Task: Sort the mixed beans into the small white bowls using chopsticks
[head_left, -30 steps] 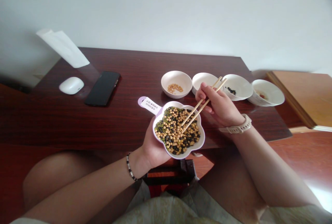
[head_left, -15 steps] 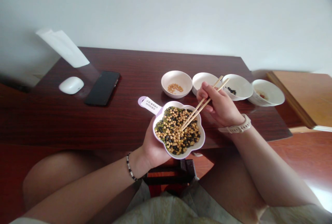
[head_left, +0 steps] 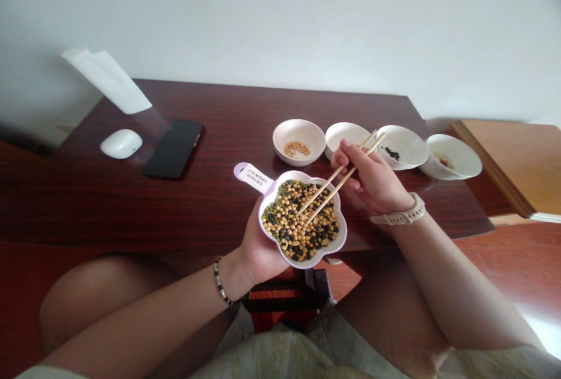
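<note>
My left hand (head_left: 256,244) cups from below a white flower-shaped bowl (head_left: 339,243) with a lilac rim, full of mixed yellow, green and black beans. It is held over the near edge of the dark wooden table (head_left: 210,203). My right hand (head_left: 372,183), with a pale watch at the wrist, grips a pair of wooden chopsticks (head_left: 339,177). Their tips are spread slightly apart and dip into the beans near the bowl's middle.
Behind the bowl stands a row of small white bowls: one with yellow beans (head_left: 298,140), one partly hidden by my hand (head_left: 346,132), one with black beans (head_left: 403,146), one at the far right (head_left: 456,155). A black phone (head_left: 174,148), a white mouse (head_left: 121,144) and a paper (head_left: 107,81) lie to the left.
The chopstick tips have shifted a little to the left in the beans and spread apart. Both hands and the bowl stay where they were.
</note>
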A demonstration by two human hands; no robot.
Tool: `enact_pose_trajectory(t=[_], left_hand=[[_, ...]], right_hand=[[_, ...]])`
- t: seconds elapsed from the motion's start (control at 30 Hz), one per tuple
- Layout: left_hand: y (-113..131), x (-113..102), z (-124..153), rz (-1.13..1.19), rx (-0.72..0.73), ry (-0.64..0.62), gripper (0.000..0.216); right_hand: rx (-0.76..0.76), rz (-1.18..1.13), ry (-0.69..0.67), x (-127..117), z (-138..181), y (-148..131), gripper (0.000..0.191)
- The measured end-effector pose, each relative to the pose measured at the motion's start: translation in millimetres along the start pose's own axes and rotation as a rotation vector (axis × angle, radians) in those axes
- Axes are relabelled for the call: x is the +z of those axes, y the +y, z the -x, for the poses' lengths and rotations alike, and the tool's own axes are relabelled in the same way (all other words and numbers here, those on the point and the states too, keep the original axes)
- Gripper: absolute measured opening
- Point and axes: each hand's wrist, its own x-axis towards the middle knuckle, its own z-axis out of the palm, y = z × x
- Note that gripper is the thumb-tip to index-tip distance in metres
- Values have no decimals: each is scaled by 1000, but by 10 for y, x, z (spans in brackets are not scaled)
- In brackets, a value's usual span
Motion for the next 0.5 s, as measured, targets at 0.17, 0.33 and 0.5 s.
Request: enact_pose_trajectory(t=[0.17,0.33,0.5], left_hand=[[-2,-8,3,22,-6,0,56],[9,-11,-3,18,-16,-34,55],[11,-9,8,23,-20,-18,56]], right_hand=[[-6,33,6,6,-8,6,54],[-1,14,0,0,-7,2,52],[20,-36,-2,4,-6,1,52]])
